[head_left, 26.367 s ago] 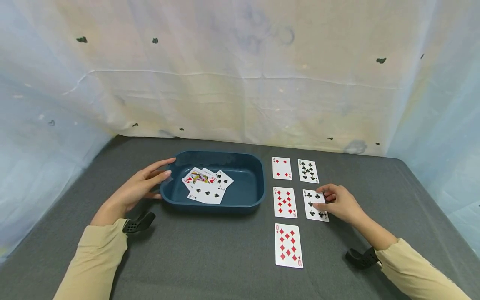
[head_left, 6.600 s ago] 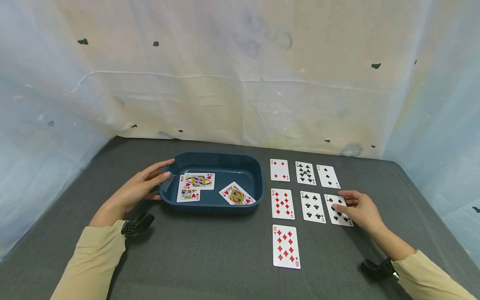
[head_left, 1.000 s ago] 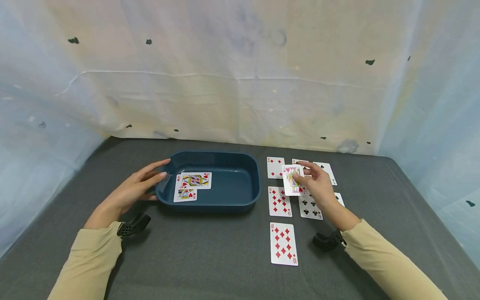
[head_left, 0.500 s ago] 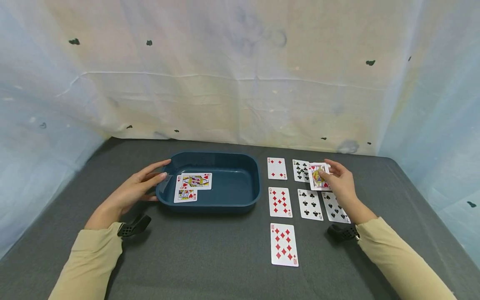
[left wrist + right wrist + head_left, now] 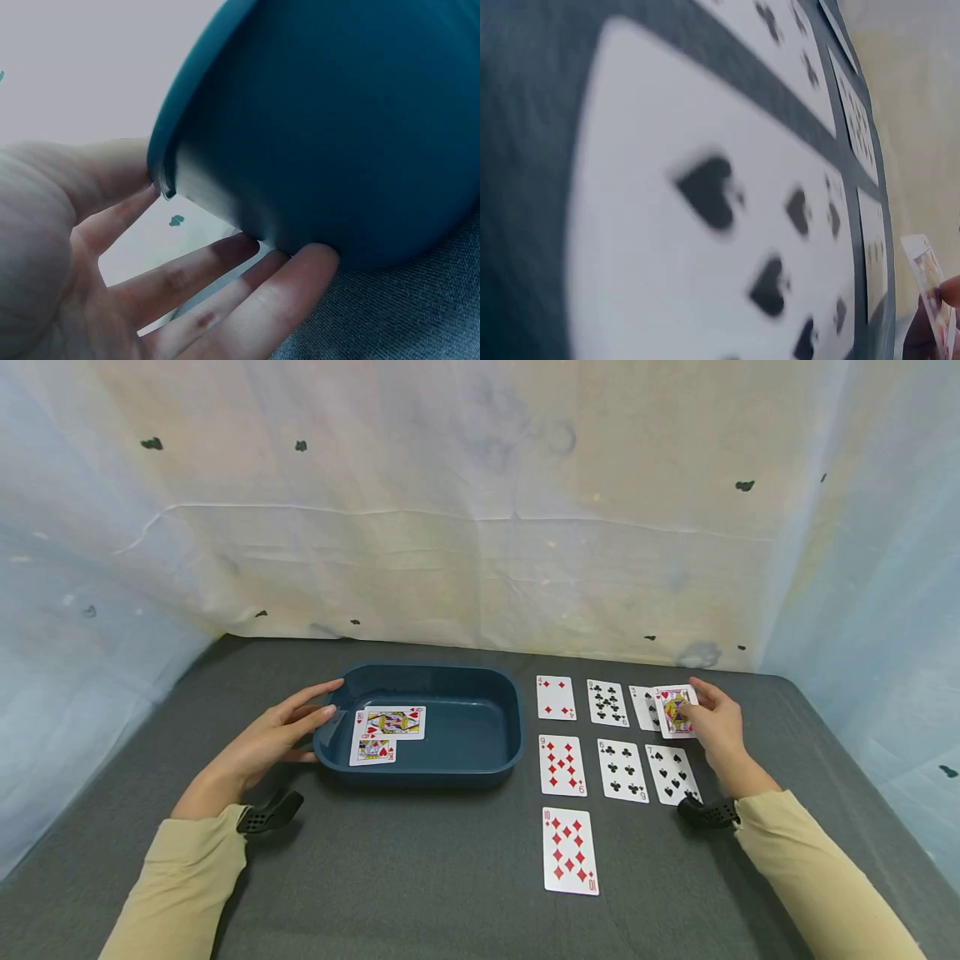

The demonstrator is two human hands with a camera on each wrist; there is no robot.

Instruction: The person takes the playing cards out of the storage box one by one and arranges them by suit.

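Head view: right hand [image 5: 716,722] pinches a heart face card [image 5: 674,711] in its grip, held over the three of spades [image 5: 643,707] at the grid's 2 o'clock corner. Left wrist view alone shows the left hand [image 5: 90,262], grip open, fingers flat against the blue tray [image 5: 337,135] wall. Right wrist view shows the seven of spades [image 5: 727,247] close up. Grey cloth table [image 5: 420,877]; pale sheet backdrop [image 5: 450,510].
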